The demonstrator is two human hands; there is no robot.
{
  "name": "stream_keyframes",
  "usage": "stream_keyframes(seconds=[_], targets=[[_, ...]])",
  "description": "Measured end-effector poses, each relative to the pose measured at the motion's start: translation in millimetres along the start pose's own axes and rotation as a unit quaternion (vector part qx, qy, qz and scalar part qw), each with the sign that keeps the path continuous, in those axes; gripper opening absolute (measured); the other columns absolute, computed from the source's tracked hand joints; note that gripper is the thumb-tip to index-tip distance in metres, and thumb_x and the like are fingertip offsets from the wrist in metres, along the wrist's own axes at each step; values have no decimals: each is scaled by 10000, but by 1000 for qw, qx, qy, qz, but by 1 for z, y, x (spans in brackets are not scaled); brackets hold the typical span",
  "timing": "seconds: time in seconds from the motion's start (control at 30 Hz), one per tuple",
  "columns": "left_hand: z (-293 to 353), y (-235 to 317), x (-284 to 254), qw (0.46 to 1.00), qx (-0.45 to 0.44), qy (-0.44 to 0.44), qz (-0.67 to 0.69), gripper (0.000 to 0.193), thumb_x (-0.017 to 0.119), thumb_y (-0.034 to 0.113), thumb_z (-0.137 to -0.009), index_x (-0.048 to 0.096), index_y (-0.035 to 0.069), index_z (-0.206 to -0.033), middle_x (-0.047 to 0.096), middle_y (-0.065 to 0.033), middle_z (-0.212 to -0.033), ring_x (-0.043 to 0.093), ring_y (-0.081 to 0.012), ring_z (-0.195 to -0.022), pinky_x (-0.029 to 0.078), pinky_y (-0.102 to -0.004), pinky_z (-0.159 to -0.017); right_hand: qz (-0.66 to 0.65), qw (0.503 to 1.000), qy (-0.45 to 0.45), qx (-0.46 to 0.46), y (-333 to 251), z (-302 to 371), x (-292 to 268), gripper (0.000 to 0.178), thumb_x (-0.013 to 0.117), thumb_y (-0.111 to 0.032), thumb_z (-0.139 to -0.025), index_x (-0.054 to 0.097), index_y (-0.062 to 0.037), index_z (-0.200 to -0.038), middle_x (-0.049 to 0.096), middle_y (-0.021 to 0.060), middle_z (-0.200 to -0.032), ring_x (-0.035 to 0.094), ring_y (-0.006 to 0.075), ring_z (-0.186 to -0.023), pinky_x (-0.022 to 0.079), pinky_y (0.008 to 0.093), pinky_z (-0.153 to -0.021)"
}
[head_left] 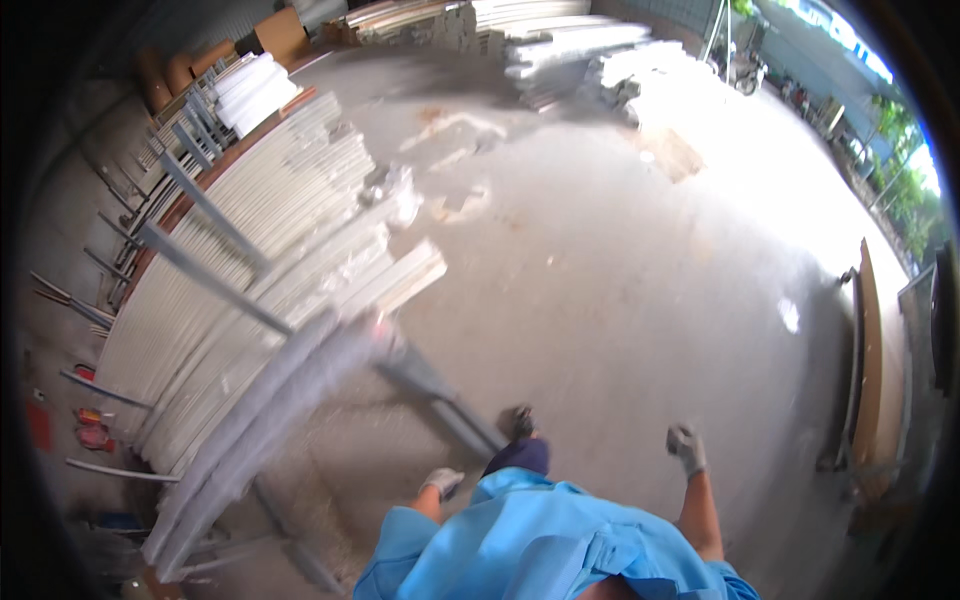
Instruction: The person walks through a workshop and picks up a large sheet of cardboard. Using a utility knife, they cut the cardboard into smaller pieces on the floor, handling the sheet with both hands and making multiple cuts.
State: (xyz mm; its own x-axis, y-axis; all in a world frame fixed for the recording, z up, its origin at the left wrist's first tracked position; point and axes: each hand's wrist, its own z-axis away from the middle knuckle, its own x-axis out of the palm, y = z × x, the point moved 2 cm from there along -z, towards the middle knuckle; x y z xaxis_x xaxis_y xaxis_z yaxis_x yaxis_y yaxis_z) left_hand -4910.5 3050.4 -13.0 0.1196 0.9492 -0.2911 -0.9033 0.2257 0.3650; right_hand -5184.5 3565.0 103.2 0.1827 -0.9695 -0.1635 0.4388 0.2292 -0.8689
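My left hand (443, 483), in a pale work glove, hangs low beside my blue shirt (540, 530). Motion smears its fingers, and nothing shows in it. Out to the right, my right hand (686, 447) wears a glove with dark finger parts. Its fingers look curled in, with nothing visible inside, and it hangs over the concrete floor (620, 330). Closest to my left hand is a grey metal rack leg (440, 400). Beyond that lie long plastic-wrapped bundles (270, 430) on the rack, apart from the hand.
Stacks of long white profiles (230, 280) fill the left side, between grey upright posts (205, 205). More wrapped bundles (580, 50) lie at the back. A flat cardboard piece (672, 155) is on the floor. On the right stands a long brown board (878, 370).
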Motion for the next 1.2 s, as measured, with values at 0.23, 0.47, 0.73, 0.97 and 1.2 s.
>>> stream_keyframes(seconds=[0.23,0.47,0.73,0.97,1.2], targets=[[-121,260,-93,986,114,37,115,319,593,379,-816,662,68,-823,636,-59,-698,601,-175,-700,466,-309,-675,-175,944,105,259,29,-66,-56,150,594,-178,-853,496,-88,-783,484,31,-589,492,171,-480,416,346,-427],[-200,477,-189,923,205,152,288,180,614,250,-833,643,84,-770,570,30,-628,488,-88,-577,425,-279,-571,23,949,-26,313,21,-270,5,167,528,-239,-886,509,-109,-784,488,34,-594,488,181,-486,409,357,-441],[-232,526,-197,951,-38,139,272,264,565,315,-866,628,58,-870,619,-50,-753,575,-179,-638,476,-336,-592,-83,968,-128,201,-213,-696,-7,322,403,-351,-934,500,-176,-682,375,-11,-533,371,168,-435,364,343,-412],[-248,584,-221,909,-144,85,381,286,550,312,-879,647,42,-889,628,-95,-719,565,-188,-555,465,-311,-527,67,986,-106,-114,-545,-1043,178,179,583,-239,-887,639,-104,-989,579,-19,-727,512,72,-565,432,223,-492],[-387,669,-420,868,-95,179,454,269,580,307,-861,580,77,-721,543,-34,-607,507,-141,-489,411,-290,-451,239,926,-291,-17,-549,-1058,350,178,531,-165,-898,645,-71,-997,633,37,-757,568,136,-555,466,282,-480]])
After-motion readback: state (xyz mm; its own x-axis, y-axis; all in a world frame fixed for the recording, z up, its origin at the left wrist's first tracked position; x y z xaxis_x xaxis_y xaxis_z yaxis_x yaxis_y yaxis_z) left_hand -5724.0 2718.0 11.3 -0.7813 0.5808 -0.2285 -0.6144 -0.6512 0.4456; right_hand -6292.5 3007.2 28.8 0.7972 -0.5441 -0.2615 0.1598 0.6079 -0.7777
